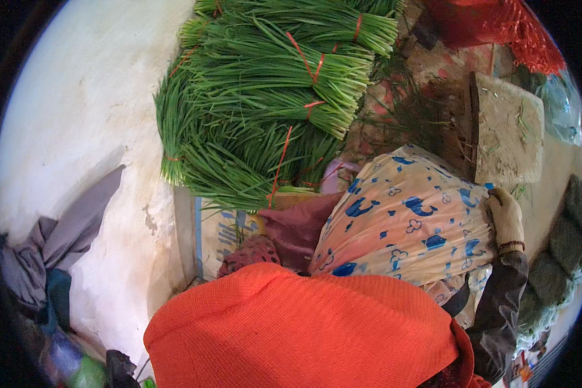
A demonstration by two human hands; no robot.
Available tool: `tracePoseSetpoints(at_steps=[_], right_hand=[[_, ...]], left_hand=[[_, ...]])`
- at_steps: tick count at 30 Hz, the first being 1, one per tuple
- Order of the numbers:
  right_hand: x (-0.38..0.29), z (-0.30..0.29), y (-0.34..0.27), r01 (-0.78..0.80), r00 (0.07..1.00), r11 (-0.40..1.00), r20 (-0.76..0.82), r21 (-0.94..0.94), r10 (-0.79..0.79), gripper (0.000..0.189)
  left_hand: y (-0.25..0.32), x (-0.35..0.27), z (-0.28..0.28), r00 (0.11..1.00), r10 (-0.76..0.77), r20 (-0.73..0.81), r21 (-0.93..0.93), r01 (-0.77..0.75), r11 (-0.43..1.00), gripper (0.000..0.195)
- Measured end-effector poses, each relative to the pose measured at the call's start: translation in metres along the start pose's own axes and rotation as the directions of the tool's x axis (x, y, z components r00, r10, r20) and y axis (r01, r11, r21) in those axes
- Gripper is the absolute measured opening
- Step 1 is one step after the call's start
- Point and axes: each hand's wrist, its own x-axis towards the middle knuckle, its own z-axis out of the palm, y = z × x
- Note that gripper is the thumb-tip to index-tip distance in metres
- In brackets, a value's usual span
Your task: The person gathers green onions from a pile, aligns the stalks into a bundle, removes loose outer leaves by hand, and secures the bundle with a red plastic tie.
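Observation:
My right hand (pixel 507 213), in a pale glove with a dark red band at the wrist, grips the edge of a translucent plastic sheet (pixel 417 218) printed with blue whales and flowers. The sheet is stretched over my lap. My left hand is out of view. Before me lies a large pile of green garlic-chive-like bundles (pixel 271 82), tied with red bands, with most pale stem ends to the right. A smaller bundle (pixel 233 172) lies at the near side of the pile, beside maroon cloth (pixel 298 225).
A dirty, pale square block or stool (pixel 509 128) stands at the right. Loose green leaves (pixel 410 106) litter the floor. A white wall (pixel 92 97) runs along the left, with grey cloth (pixel 77 223) by it. Red netting (pixel 528 39) and clear plastic (pixel 560 106) lie at the upper right.

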Motion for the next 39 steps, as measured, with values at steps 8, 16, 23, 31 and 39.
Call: tracePoseSetpoints(at_steps=[8,16,23,31,39], right_hand=[[-0.011,-0.011,-0.047,-0.080,0.995,0.993,0.059,-0.091,0.085,0.031],[-0.035,-0.010,-0.013,-0.111,0.987,0.959,-0.088,0.261,0.138,0.034],[-0.131,0.003,0.128,-0.112,0.539,0.883,-0.718,0.457,0.440,0.031],[-0.316,0.126,0.209,-0.259,0.117,0.309,-0.288,0.915,0.950,0.025],[-0.315,0.236,0.206,-0.068,0.123,-0.084,0.092,0.994,0.988,0.024]], left_hand=[[-0.006,0.014,0.001,0.999,0.027,-0.021,0.155,-0.023,0.988,0.034],[-0.004,0.016,0.011,0.993,0.095,0.063,0.477,-0.114,0.872,0.034],[0.016,0.013,0.057,0.927,-0.009,0.374,0.817,-0.325,0.476,0.034],[0.130,-0.008,0.167,0.784,-0.212,0.583,0.722,-0.620,-0.308,0.034],[0.195,-0.073,0.421,0.621,-0.403,0.672,0.095,-0.612,-0.785,0.029]])
